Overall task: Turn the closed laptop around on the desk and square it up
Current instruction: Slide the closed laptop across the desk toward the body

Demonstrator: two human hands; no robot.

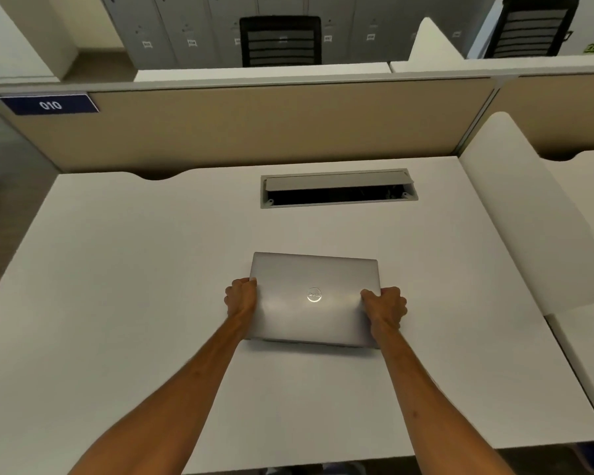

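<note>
Laptop: silver laptop (314,299), lid shut, lies mid-desk (117,269), near edge slightly raised.
Left hand (241,298): clamped on laptop's left edge.
Right hand (384,306): clamped on its right edge.

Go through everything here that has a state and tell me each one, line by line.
Silver laptop: closed, flat on the white desk.
Grey cable-tray flap: lifted open.
Left hand: gripping the laptop's left edge.
Right hand: gripping its right edge.
Black mesh chairs: unoccupied.
</note>
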